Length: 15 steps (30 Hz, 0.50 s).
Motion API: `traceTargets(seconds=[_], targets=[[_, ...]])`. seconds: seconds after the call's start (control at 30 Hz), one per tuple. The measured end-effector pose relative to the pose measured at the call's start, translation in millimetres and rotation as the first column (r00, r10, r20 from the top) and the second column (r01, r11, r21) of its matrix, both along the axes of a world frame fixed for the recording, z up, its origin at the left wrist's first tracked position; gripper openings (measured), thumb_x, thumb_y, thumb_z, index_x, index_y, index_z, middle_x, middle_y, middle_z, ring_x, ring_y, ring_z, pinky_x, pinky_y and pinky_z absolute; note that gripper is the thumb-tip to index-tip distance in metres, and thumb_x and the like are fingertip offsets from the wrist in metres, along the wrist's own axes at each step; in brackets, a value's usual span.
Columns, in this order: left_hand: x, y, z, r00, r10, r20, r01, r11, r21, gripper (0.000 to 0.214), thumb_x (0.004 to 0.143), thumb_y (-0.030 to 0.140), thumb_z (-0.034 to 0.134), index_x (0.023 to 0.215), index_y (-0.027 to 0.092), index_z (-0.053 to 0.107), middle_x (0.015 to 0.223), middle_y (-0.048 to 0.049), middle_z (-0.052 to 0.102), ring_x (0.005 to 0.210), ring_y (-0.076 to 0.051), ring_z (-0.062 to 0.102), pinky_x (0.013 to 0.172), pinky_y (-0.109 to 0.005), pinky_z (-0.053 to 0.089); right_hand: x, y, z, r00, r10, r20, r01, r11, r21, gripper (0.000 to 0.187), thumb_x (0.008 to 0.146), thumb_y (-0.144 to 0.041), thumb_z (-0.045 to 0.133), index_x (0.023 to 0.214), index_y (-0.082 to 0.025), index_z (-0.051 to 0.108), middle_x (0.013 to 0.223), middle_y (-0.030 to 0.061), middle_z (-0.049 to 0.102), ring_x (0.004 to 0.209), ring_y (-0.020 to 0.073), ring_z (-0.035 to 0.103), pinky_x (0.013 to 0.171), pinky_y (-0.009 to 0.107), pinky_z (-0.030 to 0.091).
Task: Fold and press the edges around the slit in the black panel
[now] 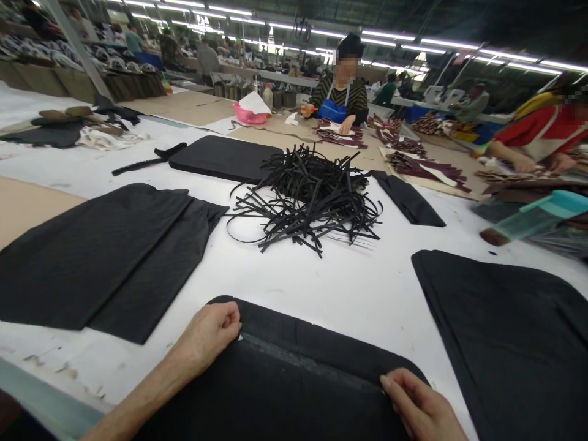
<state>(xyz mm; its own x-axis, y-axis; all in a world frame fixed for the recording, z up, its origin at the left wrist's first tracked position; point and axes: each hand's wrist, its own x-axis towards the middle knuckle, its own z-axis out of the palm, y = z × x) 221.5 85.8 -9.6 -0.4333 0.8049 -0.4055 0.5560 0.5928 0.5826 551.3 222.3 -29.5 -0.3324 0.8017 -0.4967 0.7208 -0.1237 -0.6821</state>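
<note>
A black fabric panel [294,392] with rounded corners lies at the table's near edge, in front of me. Along its far side runs a band, with a whitish smear just below it. My left hand [214,327] is closed in a pinch at the panel's far left, a small white spot beside its fingertips. At the right end of the band, my right hand [420,401] pinches the panel between thumb and fingers. Farther off, a tangled heap of thin black strips [316,196] lies on the white table [367,282].
Black fabric pieces lie at left [105,257] and right [509,331]. Behind the strips sits a black padded panel [225,156]. A teal-lidded bottle [533,217] lies at far right. A co-worker [342,92] in a blue apron and another in red [533,135] work across the table.
</note>
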Motion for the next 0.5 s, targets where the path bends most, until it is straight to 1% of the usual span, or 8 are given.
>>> traceTargets(seconds=[0.1,0.2,0.27,0.33,0.37,0.43,0.5], targets=[[0,-1,-1.0,0.998,-0.036,-0.055,0.035,0.999,-0.02,0.014,0.076,0.024,0.041,0.062,0.021,0.041,0.052,0.0047,0.046,0.054,-0.014,0.046,0.052,-0.024,0.026,0,-1,-1.2,1.0,-0.01,-0.024,0.011,1.0,0.018,0.04,0.077,-0.06,0.046,0.062,-0.022,0.044,0.055,-0.0049,0.03,0.051,0.0131,0.031,0.047,0.025,0.026],[3,-2,1.7,0.989,-0.079,-0.127,0.073,0.996,-0.054,0.013,0.08,0.025,0.039,0.067,0.022,0.04,0.057,0.0035,0.048,0.057,-0.016,0.048,0.054,-0.026,0.027,-2,-2,3.9,0.999,-0.014,-0.043,0.015,1.0,0.023,0.038,0.077,-0.057,0.046,0.062,-0.022,0.044,0.055,-0.0053,0.032,0.051,0.0125,0.031,0.047,0.025,0.025],[7,-3,3.9,0.963,-0.135,-0.235,0.106,0.985,-0.133,0.013,0.085,0.026,0.035,0.076,0.022,0.044,0.061,0.0018,0.053,0.06,-0.018,0.052,0.055,-0.028,0.028,-4,-2,8.0,0.999,-0.019,-0.051,0.021,0.999,0.038,0.037,0.077,-0.054,0.047,0.061,-0.022,0.042,0.054,-0.0059,0.031,0.05,0.0121,0.03,0.047,0.025,0.025],[13,-5,3.9,0.911,-0.203,-0.359,0.136,0.97,-0.203,0.019,0.089,0.025,0.029,0.087,0.022,0.048,0.068,-0.0009,0.058,0.065,-0.02,0.057,0.056,-0.029,0.031,-4,-4,9.8,0.999,-0.021,-0.039,0.024,0.996,0.091,0.036,0.077,-0.053,0.047,0.06,-0.022,0.041,0.054,-0.006,0.031,0.051,0.0122,0.031,0.048,0.025,0.025],[16,-7,2.3,0.879,-0.243,-0.41,0.174,0.965,-0.198,0.023,0.09,0.022,0.027,0.093,0.022,0.049,0.076,-0.0027,0.061,0.071,-0.021,0.059,0.059,-0.03,0.035,-4,-5,9.5,1.0,-0.022,-0.02,0.024,0.992,0.124,0.036,0.078,-0.052,0.048,0.06,-0.021,0.041,0.054,-0.0059,0.031,0.052,0.0123,0.032,0.048,0.025,0.026],[22,-10,-3.7,0.814,-0.327,-0.48,0.308,0.944,-0.119,0.031,0.088,0.011,0.026,0.099,0.021,0.053,0.094,-0.0057,0.062,0.086,-0.021,0.059,0.07,-0.032,0.042,-4,-6,7.4,0.999,-0.023,0.032,0.017,0.985,0.174,0.035,0.079,-0.05,0.047,0.061,-0.021,0.04,0.055,-0.0056,0.032,0.054,0.0128,0.034,0.049,0.025,0.026],[24,-15,-11.7,0.735,-0.403,-0.546,0.461,0.887,-0.034,0.039,0.082,0.002,0.028,0.1,0.019,0.058,0.108,-0.0073,0.06,0.099,-0.021,0.056,0.084,-0.034,0.044,-4,-8,4.7,0.997,-0.021,0.076,0.006,0.982,0.188,0.033,0.08,-0.048,0.046,0.061,-0.022,0.039,0.055,-0.0056,0.033,0.055,0.0131,0.035,0.049,0.025,0.026]])
